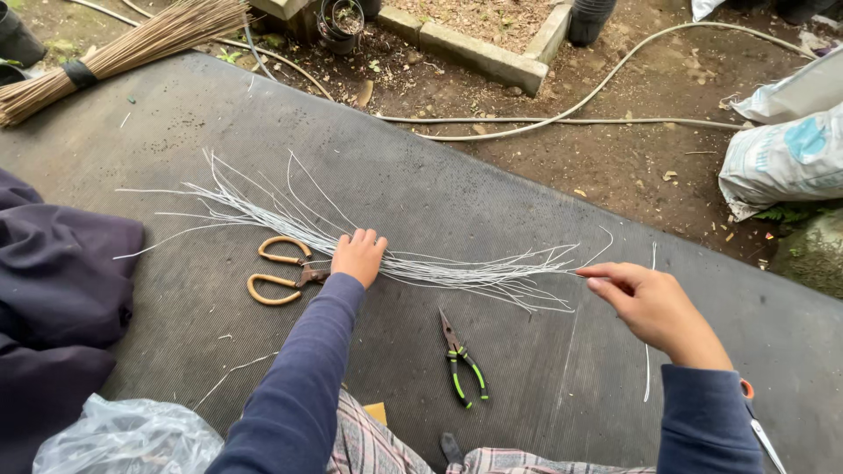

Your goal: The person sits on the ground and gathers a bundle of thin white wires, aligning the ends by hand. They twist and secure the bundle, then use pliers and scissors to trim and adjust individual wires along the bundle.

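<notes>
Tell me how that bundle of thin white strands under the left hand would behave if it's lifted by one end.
The white strands look thin and splay loosely on the mat, so they would probably droop and fan apart. They seem light, likely sliding easily. The left hand presses them mid-length while the right hand pinches one end, suggesting they shift unless held.

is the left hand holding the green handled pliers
No, the left hand presses flat on the bundle of white wires, while the pliers lie untouched on the mat.
</notes>
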Demonstrator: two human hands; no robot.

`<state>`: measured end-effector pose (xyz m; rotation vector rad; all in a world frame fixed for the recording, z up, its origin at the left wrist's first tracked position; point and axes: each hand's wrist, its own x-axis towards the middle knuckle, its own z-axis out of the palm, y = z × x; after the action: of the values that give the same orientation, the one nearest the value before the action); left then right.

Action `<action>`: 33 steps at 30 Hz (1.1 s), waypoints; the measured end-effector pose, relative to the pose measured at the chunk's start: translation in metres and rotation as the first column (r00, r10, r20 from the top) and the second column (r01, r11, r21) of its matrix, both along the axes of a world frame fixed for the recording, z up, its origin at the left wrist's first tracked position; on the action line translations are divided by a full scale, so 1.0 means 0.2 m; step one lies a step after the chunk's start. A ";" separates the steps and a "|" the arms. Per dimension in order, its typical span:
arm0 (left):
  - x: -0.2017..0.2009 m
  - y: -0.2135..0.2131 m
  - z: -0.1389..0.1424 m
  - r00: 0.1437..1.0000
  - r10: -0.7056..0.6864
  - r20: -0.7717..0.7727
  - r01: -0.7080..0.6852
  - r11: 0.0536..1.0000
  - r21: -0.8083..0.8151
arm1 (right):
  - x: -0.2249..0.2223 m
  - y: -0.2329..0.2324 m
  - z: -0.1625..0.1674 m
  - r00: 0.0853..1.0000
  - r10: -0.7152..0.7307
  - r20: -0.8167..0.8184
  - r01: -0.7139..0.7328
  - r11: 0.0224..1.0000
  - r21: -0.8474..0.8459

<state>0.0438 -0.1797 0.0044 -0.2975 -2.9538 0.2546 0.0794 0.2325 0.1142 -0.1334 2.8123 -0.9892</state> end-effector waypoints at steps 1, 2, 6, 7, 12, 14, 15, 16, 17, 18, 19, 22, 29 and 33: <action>-0.02 0.00 0.00 0.995 -0.054 0.087 0.054 0.999 -0.001 | 0.00 -0.03 -0.01 1.000 0.002 0.026 -0.003 1.000 0.020; -0.05 0.00 0.00 0.990 -0.073 0.121 0.075 0.997 -0.016 | 0.00 -0.07 -0.02 0.999 0.006 0.051 -0.008 0.999 0.042; -0.19 -0.02 0.05 0.971 -0.109 0.211 0.129 0.988 -0.081 | 0.00 -0.26 -0.09 0.995 0.091 0.030 -0.093 0.994 0.063; -0.22 -0.03 0.07 0.969 -0.108 0.222 0.133 0.986 -0.099 | 0.01 -0.30 -0.10 0.994 0.111 -0.020 -0.110 0.992 0.054; -0.31 -0.08 0.16 0.942 -0.072 0.327 0.075 0.997 0.005 | 0.03 -0.40 -0.08 0.957 0.258 -0.134 -0.251 0.966 0.067; -0.31 -0.10 0.16 0.940 -0.058 0.336 0.059 0.998 0.008 | 0.03 -0.38 -0.03 0.956 0.294 -0.012 -0.293 0.954 0.067; -0.31 -0.12 0.15 0.938 -0.054 0.342 0.055 0.998 0.005 | 0.03 -0.36 0.00 0.950 0.310 0.049 -0.313 0.948 0.066; -0.30 -0.13 0.14 0.936 -0.051 0.348 0.053 0.999 0.004 | 0.04 -0.34 0.03 0.944 0.328 0.035 -0.329 0.943 0.051; -0.28 -0.14 0.12 0.952 -0.058 0.301 0.054 0.998 0.022 | 0.04 -0.32 0.06 0.938 0.345 0.020 -0.345 0.938 0.036; -0.27 -0.16 0.10 0.966 -0.063 0.251 0.055 0.998 0.041 | 0.05 -0.31 0.08 0.932 0.363 0.004 -0.363 0.931 0.023; -0.24 -0.17 0.08 0.977 -0.065 0.202 0.054 0.997 0.060 | 0.06 -0.30 0.10 0.942 0.334 -0.026 -0.333 0.943 0.023; -0.10 -0.24 0.01 0.962 -0.110 -0.252 0.207 0.891 0.404 | 0.08 -0.32 0.13 0.964 0.235 -0.125 -0.231 0.972 0.044; 0.13 -0.38 -0.02 0.930 -0.289 -0.226 0.350 0.883 0.312 | 0.10 -0.38 0.19 0.934 0.187 -0.304 -0.199 0.980 -0.008; 0.10 -0.35 -0.05 0.962 -0.228 -0.151 0.270 0.879 0.394 | 0.12 -0.36 0.23 0.890 0.218 -0.400 -0.264 0.963 -0.062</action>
<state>0.0643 -0.2505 -0.0062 -0.5778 -2.7358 -0.3731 0.1038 0.1599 0.1604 -0.7580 2.9743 -1.1720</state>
